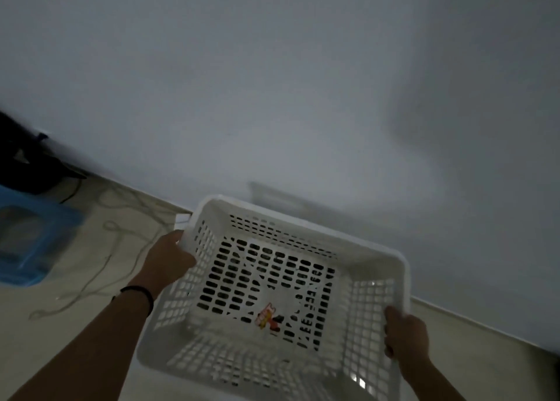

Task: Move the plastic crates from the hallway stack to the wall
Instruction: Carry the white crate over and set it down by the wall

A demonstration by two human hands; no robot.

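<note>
A white crate (272, 282) with slotted walls and a slotted floor sits at centre and 6 o'clock of the view, held by both hands, its open top facing the camera. The left hand (168, 258) closes on the rim at the crate's 9 o'clock side, fingers wrapped over the edge; a dark band (139, 294) circles that wrist. The right hand (406, 337) clamps the rim at the crate's 4 o'clock corner, fingers curled round it. A red and yellow sticker (268, 316) lies on the crate's floor near 6 o'clock. The crate's far edge at 12 o'clock is near the pale wall (303, 82), just beside the line where wall meets floor (60, 325); whether it touches either cannot be told. At 9 o'clock a blue stool (30, 243) stands, with loose cords (115, 228) between it and the crate.
</note>
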